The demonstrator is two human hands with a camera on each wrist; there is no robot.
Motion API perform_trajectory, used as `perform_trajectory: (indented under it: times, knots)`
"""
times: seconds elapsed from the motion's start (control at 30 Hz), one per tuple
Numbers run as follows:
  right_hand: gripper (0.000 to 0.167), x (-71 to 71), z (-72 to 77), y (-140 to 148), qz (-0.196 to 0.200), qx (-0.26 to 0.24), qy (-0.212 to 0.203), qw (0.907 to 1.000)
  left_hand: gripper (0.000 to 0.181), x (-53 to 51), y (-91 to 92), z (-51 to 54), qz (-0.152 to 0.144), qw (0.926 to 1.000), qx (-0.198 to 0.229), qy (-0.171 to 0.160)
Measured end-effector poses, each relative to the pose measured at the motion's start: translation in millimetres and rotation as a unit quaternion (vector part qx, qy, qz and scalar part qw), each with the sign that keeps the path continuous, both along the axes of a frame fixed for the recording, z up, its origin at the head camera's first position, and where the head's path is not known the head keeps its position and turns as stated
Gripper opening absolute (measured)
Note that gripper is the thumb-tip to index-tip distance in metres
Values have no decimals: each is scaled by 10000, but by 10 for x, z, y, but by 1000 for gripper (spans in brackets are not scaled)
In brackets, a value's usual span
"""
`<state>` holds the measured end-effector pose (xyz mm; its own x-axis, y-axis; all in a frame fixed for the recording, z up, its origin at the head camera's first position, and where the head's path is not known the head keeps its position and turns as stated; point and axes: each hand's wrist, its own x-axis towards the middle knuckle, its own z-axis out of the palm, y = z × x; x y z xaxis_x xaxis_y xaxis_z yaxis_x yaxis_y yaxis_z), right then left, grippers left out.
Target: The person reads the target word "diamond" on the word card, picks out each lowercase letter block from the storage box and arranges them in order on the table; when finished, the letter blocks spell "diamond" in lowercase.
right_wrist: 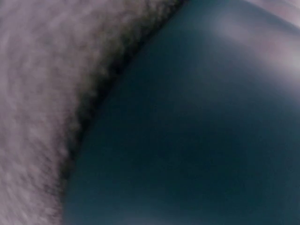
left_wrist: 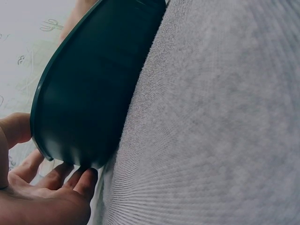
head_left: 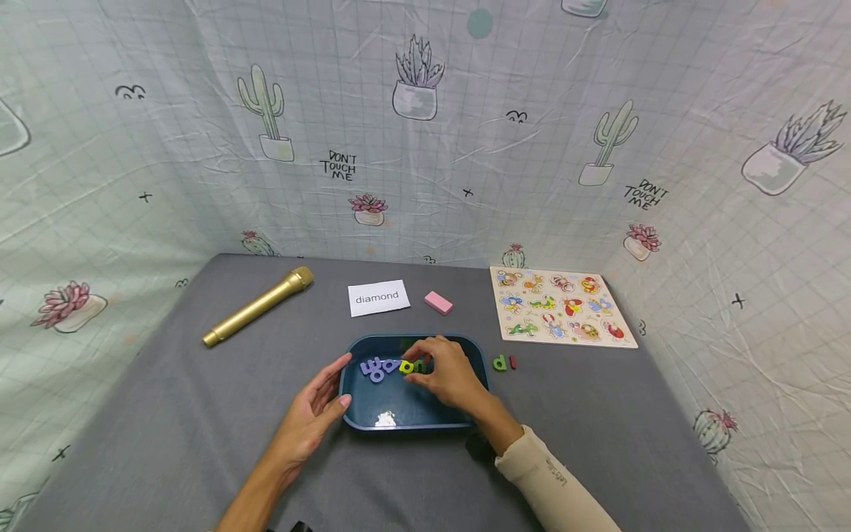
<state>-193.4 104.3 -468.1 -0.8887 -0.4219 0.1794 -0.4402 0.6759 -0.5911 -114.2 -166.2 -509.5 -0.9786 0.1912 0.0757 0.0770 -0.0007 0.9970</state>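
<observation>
Blue, glossy, round-cornered tray (head_left: pixel 419 406): left hand (head_left: pixel 314 410), fingers spread, touches its left edge; right hand (head_left: pixel 444 375) curves around a yellow letter (head_left: pixel 406 367), grip unclear.

blurred teal tray (right_wrist: pixel 187 117) on grey cloth (right_wrist: pixel 35 117)

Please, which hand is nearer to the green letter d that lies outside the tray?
The right hand: it reaches into the tray, left of the green letter d. The left hand is farther, at the tray's left end.
</observation>
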Motion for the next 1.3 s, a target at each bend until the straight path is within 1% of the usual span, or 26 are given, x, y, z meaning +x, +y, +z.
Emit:
perform_trajectory:
  times: [0.17,0.3,0.47,0.57,0.67,0.83,0.93,1.1,1.23,1.3]
  knots:
    - [29,-38,-43,6,-50,20,-106,9999,64,-1,-11,1,-1,10000,25,41]
    - [33,-69,-59,-2,-35,267,-129,9996,64,-5,-21,8,-9,9999,41,116]
    - [37,-88,-94,-17,6,620,-216,9978,65,-7,-30,7,11,9999,31,111]
    - [35,-86,-114,-22,20,758,-235,9968,65,-6,-34,-3,12,10000,16,75]
    - [30,-79,-121,-25,36,790,-204,9967,64,-6,-33,-8,55,10000,-33,20]
    - [23,-67,-115,-19,90,928,-74,9956,63,-9,-26,-3,71,9999,-41,-80]
    - [20,-62,-107,-12,52,1021,-19,9948,64,-10,-18,3,57,9999,-4,-89]
    - [27,-44,-88,-7,-18,1127,-74,9936,64,-10,-2,4,-16,9999,117,-10]
    - [33,-21,-65,-5,103,1202,-140,9926,65,-3,9,3,-68,9998,179,35]
    - [31,-15,-65,-3,199,1237,-145,9920,65,-1,13,3,-77,9998,176,41]
